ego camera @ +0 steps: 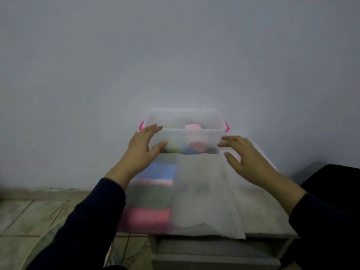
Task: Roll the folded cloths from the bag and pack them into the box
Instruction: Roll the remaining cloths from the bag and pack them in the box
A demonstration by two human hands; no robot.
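Note:
A translucent plastic box (185, 136) with pink side latches stands at the far end of a small white table, against the wall. Rolled cloths in pink, green, blue and dark tones show through its front wall. My left hand (143, 145) wraps the box's front left corner, thumb on the front wall. My right hand (241, 152) hovers spread just off the front right corner; whether it touches is unclear. In front of the box lies a translucent white bag (204, 195) with folded blue, pink, green and red cloths (153, 193) stacked in its left half.
The white table (272, 217) has a shelf below its front edge. A plain wall rises right behind the box. Tiled floor (29, 215) lies to the left. A dark object (335, 178) sits at the right edge.

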